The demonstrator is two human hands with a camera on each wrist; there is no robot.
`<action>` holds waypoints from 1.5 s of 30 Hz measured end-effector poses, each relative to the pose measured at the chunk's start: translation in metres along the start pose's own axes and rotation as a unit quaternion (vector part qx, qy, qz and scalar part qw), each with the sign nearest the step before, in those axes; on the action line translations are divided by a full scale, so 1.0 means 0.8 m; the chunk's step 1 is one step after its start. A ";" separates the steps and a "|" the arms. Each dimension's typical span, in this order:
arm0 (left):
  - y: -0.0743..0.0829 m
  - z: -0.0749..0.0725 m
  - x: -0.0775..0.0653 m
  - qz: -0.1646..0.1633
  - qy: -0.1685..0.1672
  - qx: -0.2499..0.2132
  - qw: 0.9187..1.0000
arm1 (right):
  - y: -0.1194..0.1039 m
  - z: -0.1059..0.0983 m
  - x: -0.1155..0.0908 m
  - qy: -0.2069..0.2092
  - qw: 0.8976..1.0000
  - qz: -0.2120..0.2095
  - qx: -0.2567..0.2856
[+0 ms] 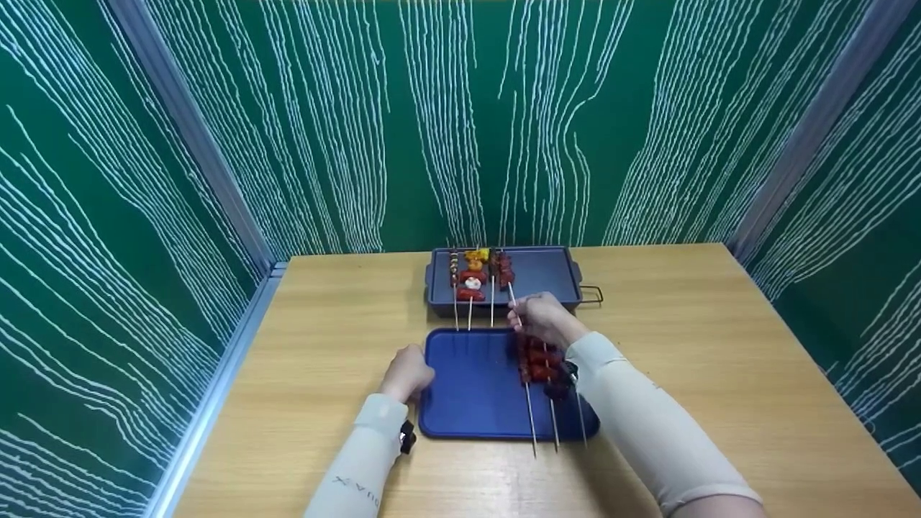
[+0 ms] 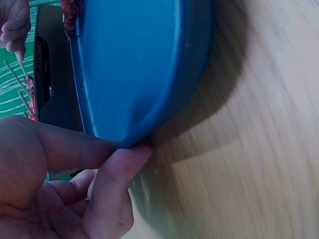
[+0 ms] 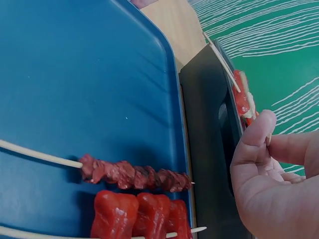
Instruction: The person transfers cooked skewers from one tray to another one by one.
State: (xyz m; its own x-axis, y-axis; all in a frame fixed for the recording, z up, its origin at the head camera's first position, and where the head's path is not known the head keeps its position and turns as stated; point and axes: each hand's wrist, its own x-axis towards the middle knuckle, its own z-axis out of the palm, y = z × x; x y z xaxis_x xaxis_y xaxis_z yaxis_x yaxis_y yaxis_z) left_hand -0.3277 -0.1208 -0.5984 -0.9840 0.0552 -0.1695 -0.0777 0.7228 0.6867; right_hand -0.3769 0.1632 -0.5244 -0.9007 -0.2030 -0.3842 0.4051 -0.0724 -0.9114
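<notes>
My left hand (image 1: 408, 372) pinches the left rim of a blue tray (image 1: 468, 396) between thumb and finger, as the left wrist view shows close up. At the front of the dark grill pan (image 1: 547, 270), my right hand (image 1: 545, 316) pinches the stick of a meat skewer (image 1: 506, 272). That skewer's dark red chunks lie over the pan, right of the other skewers there. On the tray's right part rest several skewers, among them a meat skewer (image 3: 134, 174) and one with glossy red pieces (image 3: 117, 211). My right forearm partly hides them in the head view.
Left in the pan lie a skewer of small round pieces (image 1: 454, 270), a mixed skewer (image 1: 471, 294) with red, white and yellow pieces, and a thin dark one (image 1: 493, 265). A wire handle (image 1: 593, 293) juts from the pan's right side. Green patterned walls (image 1: 489, 129) enclose the wooden table (image 1: 324, 324).
</notes>
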 end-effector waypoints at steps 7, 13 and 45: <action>0.025 -0.009 -0.022 -0.017 0.006 0.017 1.000 | -0.010 -0.007 -0.008 0.011 1.000 0.001 -0.001; 0.024 -0.010 -0.023 -0.022 0.005 0.014 1.000 | -0.011 -0.010 -0.012 0.005 1.000 -0.002 0.010; -0.018 0.014 0.021 -0.011 -0.010 0.012 1.000 | -0.029 -0.011 -0.040 -0.020 0.999 -0.016 -0.031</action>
State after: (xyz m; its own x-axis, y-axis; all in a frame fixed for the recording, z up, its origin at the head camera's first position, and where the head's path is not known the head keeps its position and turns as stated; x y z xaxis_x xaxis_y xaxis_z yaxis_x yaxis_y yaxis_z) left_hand -0.3414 -0.1228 -0.6192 -0.9787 0.0523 -0.1985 -0.0955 0.7396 0.6662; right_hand -0.3585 0.1798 -0.4920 -0.9054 -0.2403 -0.3500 0.3648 -0.0184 -0.9309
